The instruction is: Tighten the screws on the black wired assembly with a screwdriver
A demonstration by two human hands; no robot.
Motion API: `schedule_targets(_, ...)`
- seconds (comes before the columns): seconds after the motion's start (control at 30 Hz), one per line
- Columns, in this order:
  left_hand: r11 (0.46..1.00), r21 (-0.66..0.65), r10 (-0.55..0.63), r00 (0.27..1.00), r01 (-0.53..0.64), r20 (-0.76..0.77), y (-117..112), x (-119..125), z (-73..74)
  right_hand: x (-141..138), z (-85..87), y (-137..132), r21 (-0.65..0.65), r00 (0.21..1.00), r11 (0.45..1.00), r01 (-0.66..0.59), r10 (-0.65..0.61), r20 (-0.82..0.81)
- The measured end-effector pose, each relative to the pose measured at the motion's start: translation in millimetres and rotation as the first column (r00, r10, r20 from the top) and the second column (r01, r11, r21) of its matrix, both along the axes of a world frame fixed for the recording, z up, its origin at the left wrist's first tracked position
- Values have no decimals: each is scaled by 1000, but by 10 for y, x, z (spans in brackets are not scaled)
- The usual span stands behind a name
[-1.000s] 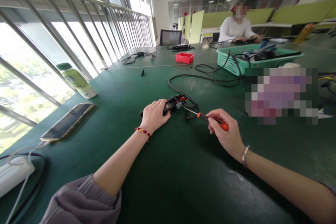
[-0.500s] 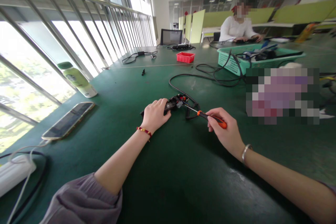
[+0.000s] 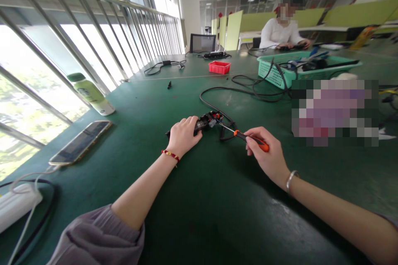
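Observation:
My left hand point(image 3: 184, 136) is wrapped round a dark, opened-up device point(image 3: 203, 121) with a long body and red and grey parts showing at its right end. It lies low over the green table, and much of its left part is hidden under my fingers. In my right hand point(image 3: 266, 149) is a screwdriver point(image 3: 248, 137) with an orange and black handle, gripped between thumb and fingers. Its metal shaft points left, and the tip reaches the exposed parts of the device. A black cable point(image 3: 214, 88) curves round behind the device's right end.
A red tray point(image 3: 219, 67) and a teal basket point(image 3: 273, 75) of cables and parts stand farther back. To the left are a phone point(image 3: 81, 143), a green bottle point(image 3: 91, 95) and a white object point(image 3: 18, 205) with cords. A person point(image 3: 281, 33) sits across the table.

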State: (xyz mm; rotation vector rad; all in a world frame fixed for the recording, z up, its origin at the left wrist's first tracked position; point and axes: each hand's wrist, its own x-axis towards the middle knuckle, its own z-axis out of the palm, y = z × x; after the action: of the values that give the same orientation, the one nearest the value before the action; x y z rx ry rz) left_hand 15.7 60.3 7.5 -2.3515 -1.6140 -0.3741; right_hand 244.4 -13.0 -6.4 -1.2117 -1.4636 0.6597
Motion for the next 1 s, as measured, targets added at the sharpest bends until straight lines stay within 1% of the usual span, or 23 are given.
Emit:
schedule_targets(0.17, 1000, -5, -8, 1000, 8, 6, 5, -3, 1, -5, 1, 0, -16, 1000, 1000, -13, 13, 4)
schedule_targets(0.37, 1000, 2, -22, 999, 21, 24, 16, -15, -3, 23, -16, 23, 35, 996, 999, 15, -18, 92)
schedule_targets(0.43, 999, 11, -32, 999, 32, 23, 25, -27, -7, 39, -18, 43, 21, 999, 1000, 15, -16, 44)
schedule_targets(0.57, 996, 42, -83, 997, 83, -2, 67, -73, -8, 70, -16, 80, -63, 990, 998, 12, -21, -140)
schedule_targets(0.67, 990, 43, -135, 991, 135, -9, 112, -115, -2, 83, -20, 87, -130, 986, 991, 5, -27, -167)
schedule_targets(0.77, 988, 34, -150, 989, 150, 10, 137, -136, 0, 85, -31, 88, -115, 980, 993, -9, -14, -197)
schedule_targets(0.83, 990, 39, -136, 991, 135, 22, 135, -133, -5, 86, -39, 92, -61, 977, 998, 22, -35, -210)
schedule_targets(0.93, 992, 51, -120, 992, 119, 30, 117, -114, -15, 94, -47, 105, 15, 975, 990, 142, -137, -177)
schedule_targets(1.0, 993, 49, -113, 993, 111, 37, 106, -102, -20, 100, -45, 112, 21, 968, 981, 194, -187, -170)
